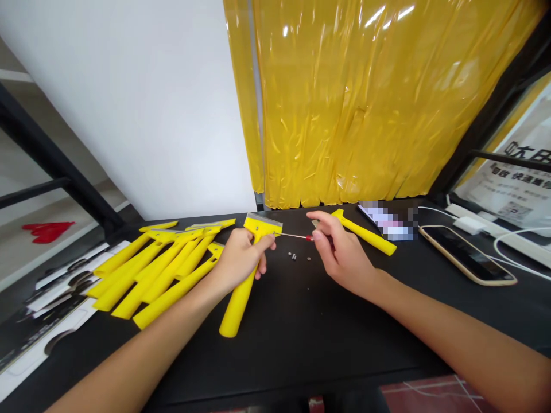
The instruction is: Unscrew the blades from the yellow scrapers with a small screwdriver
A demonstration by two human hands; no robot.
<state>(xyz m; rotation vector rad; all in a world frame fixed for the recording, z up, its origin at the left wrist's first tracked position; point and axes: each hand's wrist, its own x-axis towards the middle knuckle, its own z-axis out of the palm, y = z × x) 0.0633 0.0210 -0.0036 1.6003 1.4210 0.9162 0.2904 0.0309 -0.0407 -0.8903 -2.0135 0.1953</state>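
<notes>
Here's the left hand [241, 258] with its fingers closed round the head of a yellow plastic razor scraper [241, 304], out near the middle of the tabletop [293, 344], blade end aimed at the far edge, long handle running back toward the near edge. Light, stiff thing, best held by that handle, clear of the blade. The right hand [344, 252] pinches a slim red-handled screwdriver [309, 237], its shaft reaching across to the scraper's head, small metal fittings [293, 256] just below.

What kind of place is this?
Probably a little workshop where tools get put together. You can see yellow scrapers, a small screwdriver and tiny metal parts at a black bench.
</notes>
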